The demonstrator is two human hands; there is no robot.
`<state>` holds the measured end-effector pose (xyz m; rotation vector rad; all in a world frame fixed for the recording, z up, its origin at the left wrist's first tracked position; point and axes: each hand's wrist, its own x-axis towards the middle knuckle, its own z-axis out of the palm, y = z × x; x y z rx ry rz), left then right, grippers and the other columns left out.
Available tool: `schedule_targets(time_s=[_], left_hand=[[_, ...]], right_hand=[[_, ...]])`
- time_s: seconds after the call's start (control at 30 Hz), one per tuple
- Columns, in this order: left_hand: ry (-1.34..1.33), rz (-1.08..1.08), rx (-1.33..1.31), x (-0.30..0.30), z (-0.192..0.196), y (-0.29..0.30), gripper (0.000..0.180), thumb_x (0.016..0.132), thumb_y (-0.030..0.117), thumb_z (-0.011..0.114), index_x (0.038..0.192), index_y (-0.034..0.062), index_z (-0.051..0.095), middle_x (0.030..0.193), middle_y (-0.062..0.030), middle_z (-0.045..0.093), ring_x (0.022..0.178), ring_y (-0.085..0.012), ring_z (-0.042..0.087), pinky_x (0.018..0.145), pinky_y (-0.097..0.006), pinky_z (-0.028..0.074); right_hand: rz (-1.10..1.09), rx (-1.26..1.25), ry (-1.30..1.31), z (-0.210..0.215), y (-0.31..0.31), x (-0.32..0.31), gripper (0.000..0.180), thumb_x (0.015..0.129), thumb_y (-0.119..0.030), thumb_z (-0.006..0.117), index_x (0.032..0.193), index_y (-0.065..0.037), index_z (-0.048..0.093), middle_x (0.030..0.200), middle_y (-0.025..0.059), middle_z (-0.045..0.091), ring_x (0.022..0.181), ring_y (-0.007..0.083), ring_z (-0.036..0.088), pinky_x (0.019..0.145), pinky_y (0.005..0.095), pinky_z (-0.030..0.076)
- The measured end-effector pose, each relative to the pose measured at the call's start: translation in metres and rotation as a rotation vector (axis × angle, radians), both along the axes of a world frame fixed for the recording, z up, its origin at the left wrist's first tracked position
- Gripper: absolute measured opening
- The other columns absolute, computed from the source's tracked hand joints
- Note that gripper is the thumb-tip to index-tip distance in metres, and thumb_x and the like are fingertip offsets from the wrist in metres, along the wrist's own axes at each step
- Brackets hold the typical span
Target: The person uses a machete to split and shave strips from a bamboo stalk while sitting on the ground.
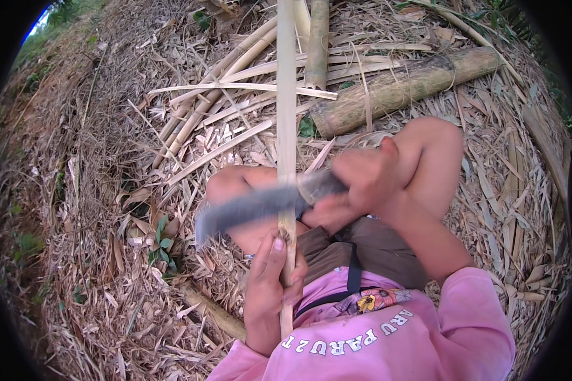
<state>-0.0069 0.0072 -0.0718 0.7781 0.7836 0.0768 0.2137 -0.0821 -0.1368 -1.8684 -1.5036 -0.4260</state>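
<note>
Since the ground (95,209) is all dry bamboo litter w/ a fat log (400,86) up top, open room is mostly to the left. Bamboo strip (286,95) looks long, stiff, light, prob splintery on its edges; left hand (270,286) is wrapped round it low. Right hand (362,178) is closed on the knife (254,208), blade across it.
</note>
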Motion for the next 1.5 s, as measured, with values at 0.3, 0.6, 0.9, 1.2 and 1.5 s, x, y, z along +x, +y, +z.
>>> schedule_targets(time_s=[0.3,0.6,0.9,1.2,1.5], left_hand=[[-0.041,-0.04,-0.017,0.0,0.006,-0.003,0.024,0.108,0.029,0.033,0.11,0.0078,0.044,0.061,-0.0093,0.046,0.033,-0.0092,0.03,0.029,-0.024,0.026],[-0.071,-0.108,-0.034,-0.008,0.007,-0.009,0.023,0.107,0.031,0.036,0.109,0.009,0.044,0.061,-0.01,0.045,0.033,-0.0099,0.031,0.03,-0.024,0.025],[-0.032,-0.188,-0.044,-0.049,0.005,-0.016,0.034,0.107,0.036,0.037,0.114,0.0034,0.044,0.065,-0.0087,0.051,0.046,-0.0131,0.048,0.041,-0.025,0.039],[0.094,0.006,0.021,-0.082,-0.01,-0.033,0.028,0.103,0.038,0.047,0.099,0.0109,0.046,0.053,-0.003,0.045,0.033,-0.0097,0.033,0.03,-0.024,0.026],[0.161,-0.02,-0.057,-0.069,0.02,-0.038,0.026,0.102,0.038,0.05,0.094,0.0134,0.047,0.055,-0.0016,0.044,0.035,-0.0093,0.035,0.03,-0.023,0.026]], right_hand=[[-0.022,-0.111,0.033,0.022,-0.002,0.018,0.06,0.083,-0.065,0.061,0.07,-0.007,0.057,0.062,0.0105,0.058,0.054,0.0273,0.063,0.05,0.0383,0.05],[-0.153,-0.103,0.271,0.026,0.005,0.062,0.06,0.093,-0.06,0.051,0.072,-0.005,0.056,0.061,0.0151,0.054,0.058,0.0362,0.059,0.053,0.0455,0.046],[-0.312,-0.07,0.285,0.024,0.018,0.14,0.06,0.092,-0.063,0.051,0.072,-0.007,0.06,0.063,0.0147,0.058,0.059,0.0367,0.061,0.055,0.0466,0.047],[-0.321,-0.082,0.38,0.029,0.039,0.179,0.057,0.097,-0.056,0.048,0.074,-0.005,0.06,0.061,0.019,0.055,0.06,0.0402,0.058,0.057,0.0475,0.048],[-0.254,0.034,0.181,0.024,0.047,0.183,0.064,0.097,-0.058,0.047,0.07,-0.001,0.057,0.061,0.017,0.057,0.056,0.0367,0.059,0.05,0.0444,0.045]])
